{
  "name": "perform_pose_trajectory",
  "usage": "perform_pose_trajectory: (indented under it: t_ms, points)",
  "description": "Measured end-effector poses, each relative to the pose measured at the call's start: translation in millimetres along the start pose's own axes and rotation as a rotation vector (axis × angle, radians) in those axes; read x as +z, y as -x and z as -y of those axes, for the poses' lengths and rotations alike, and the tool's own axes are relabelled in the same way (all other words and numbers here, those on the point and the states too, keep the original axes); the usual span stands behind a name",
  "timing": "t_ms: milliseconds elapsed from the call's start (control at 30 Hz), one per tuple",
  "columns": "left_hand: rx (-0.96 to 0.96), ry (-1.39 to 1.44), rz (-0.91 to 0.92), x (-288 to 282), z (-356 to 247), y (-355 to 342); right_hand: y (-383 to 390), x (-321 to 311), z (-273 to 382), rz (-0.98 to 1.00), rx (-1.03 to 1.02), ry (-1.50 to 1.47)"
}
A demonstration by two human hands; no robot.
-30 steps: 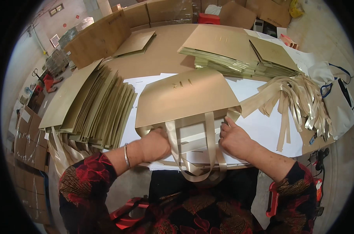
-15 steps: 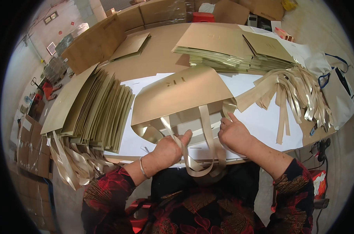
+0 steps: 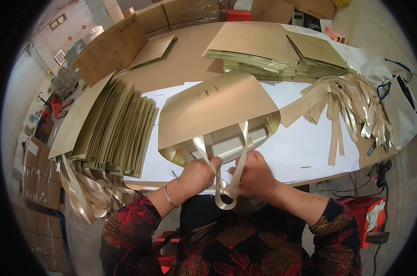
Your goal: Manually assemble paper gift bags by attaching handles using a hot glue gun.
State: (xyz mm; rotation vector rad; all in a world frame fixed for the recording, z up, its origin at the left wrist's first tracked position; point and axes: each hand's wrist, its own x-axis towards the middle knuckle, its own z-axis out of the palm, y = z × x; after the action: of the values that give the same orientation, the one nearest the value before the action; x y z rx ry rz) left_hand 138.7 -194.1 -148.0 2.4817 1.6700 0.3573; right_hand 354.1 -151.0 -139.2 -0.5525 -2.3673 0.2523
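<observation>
A gold paper bag (image 3: 217, 103) lies on white sheets (image 3: 342, 147) in front of me, its mouth toward me and two satin ribbon handles (image 3: 199, 146) looping down from it. My left hand (image 3: 197, 175) is closed on the handle ribbon below the bag's left part. My right hand (image 3: 252, 177) is closed on ribbon just right of it, fingertips partly hidden by the loop. At the left stand many gold bags (image 3: 86, 124) packed side by side, with ribbons (image 3: 75, 193) hanging from their front. Loose cream ribbons (image 3: 337, 96) lie heaped at the right.
Stacked flat gold bags (image 3: 245, 41) and a folded one (image 3: 151, 50) lie at the back of the cardboard-covered table (image 3: 190, 55). Large cartons (image 3: 107, 50) stand behind. A white bag (image 3: 399, 115) is at the right; a red object (image 3: 369, 216) and cables (image 3: 378, 179) are below the right edge.
My left hand has moved right to the ribbon handles. My right hand has left the bag's right corner and moved down-left beside it. The handle loop is gathered narrower.
</observation>
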Motion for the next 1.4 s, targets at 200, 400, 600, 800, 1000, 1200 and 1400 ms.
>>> perform_pose_trajectory:
  t_ms: [200,400,600,800,1000,1200,1400]
  points:
    - [0.016,0.008,-0.003,-4,-3,0,16,20,17,0.198,0.069,0.068]
    - [0.026,-0.016,0.011,1,1,3,14,3,20,0.376,0.038,0.229]
    - [0.315,-0.330,-0.112,-3,-15,12,12,-6,34,0.479,0.033,0.201]
    - [0.218,-0.297,-0.002,-12,-26,8,12,3,14,0.228,-0.029,0.199]
    - [0.004,-0.014,0.060,-12,-22,-54,9,-5,17,0.304,0.044,0.106]
    - [-0.393,1.522,-0.042,54,-10,-100,7,-15,13,0.320,0.025,0.048]
    - [-0.473,1.484,0.182,4,-32,-89,-28,-81,35,0.292,0.034,-0.408]
